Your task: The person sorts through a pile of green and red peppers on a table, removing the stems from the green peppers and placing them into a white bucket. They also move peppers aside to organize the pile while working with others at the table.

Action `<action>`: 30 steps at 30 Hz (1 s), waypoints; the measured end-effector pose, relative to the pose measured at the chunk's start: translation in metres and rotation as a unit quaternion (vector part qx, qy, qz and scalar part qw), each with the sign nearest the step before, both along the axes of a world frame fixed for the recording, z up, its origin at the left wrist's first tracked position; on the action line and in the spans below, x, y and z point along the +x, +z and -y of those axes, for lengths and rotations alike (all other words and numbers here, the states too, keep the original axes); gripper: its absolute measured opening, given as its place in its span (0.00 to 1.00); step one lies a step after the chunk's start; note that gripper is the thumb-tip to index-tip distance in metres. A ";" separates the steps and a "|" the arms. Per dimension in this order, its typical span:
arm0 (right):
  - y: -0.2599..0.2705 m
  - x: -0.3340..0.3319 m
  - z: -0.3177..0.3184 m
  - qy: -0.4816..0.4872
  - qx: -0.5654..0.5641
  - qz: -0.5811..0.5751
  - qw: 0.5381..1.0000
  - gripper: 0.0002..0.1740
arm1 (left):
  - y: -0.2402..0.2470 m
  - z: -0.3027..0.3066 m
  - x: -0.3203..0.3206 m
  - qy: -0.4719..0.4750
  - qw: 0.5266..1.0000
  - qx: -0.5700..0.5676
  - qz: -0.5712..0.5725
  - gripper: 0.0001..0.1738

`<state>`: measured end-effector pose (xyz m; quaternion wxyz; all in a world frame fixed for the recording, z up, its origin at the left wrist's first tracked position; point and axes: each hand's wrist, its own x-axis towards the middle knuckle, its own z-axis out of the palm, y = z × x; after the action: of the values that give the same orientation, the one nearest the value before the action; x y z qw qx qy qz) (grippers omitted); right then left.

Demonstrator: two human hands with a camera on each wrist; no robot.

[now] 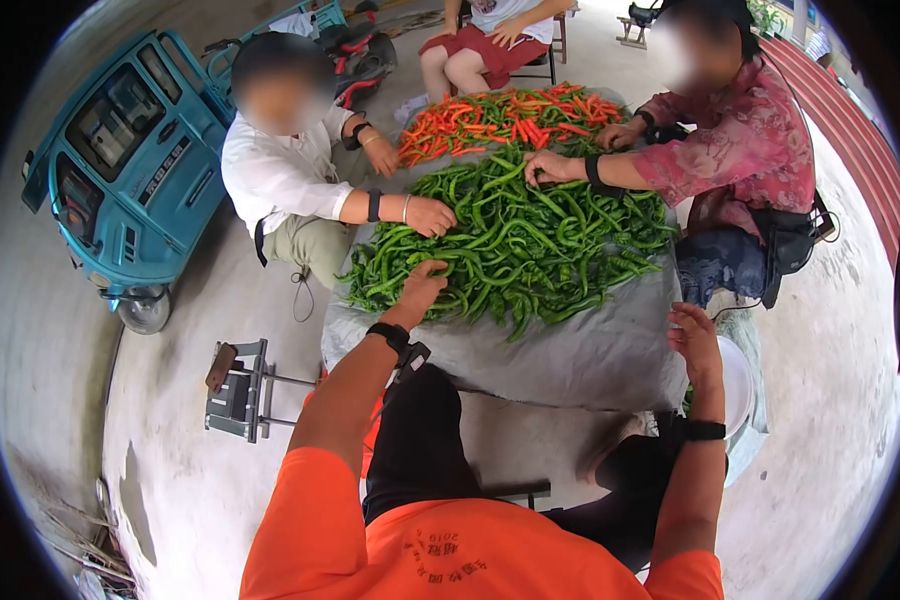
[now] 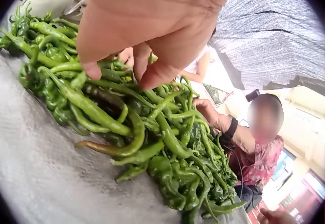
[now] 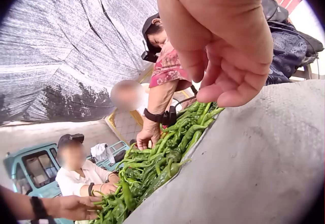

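Note:
A broad heap of long green chili peppers (image 1: 515,240) lies on a grey sheet (image 1: 570,360). My left hand (image 1: 425,288) reaches to the near left edge of the heap. In the left wrist view its thumb and fingers (image 2: 152,74) point down among the peppers, set apart from one another. No pepper shows lifted in it. My right hand (image 1: 696,342) hangs by the sheet's right edge, away from the heap. Its fingers (image 3: 233,94) are loosely curled and hold nothing.
Across the heap, a person in white (image 1: 290,165) and a person in a pink patterned top (image 1: 730,150) reach into the peppers. Red peppers (image 1: 470,125) lie at the far end. A white bucket (image 1: 735,385) stands below my right hand. A blue three-wheeler (image 1: 135,160) is parked left.

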<state>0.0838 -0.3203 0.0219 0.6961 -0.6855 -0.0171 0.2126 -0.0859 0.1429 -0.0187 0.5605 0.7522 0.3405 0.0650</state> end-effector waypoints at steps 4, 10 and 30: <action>0.000 0.001 -0.011 0.011 -0.026 0.006 1.000 0.14 | 0.005 0.015 0.034 0.012 0.999 0.049 0.013 0.29; 0.006 0.000 -0.023 0.025 -0.041 0.007 0.999 0.14 | -0.005 0.011 0.063 -0.082 0.983 0.148 0.070 0.34; 0.000 0.005 -0.036 0.082 -0.049 0.048 0.994 0.15 | 0.019 0.051 0.084 -0.131 0.766 0.585 -0.233 0.20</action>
<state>0.0891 -0.2843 0.0220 0.6403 -0.7245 -0.0961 0.2364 -0.0014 0.0917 0.0004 -0.0812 0.9637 0.2542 0.0003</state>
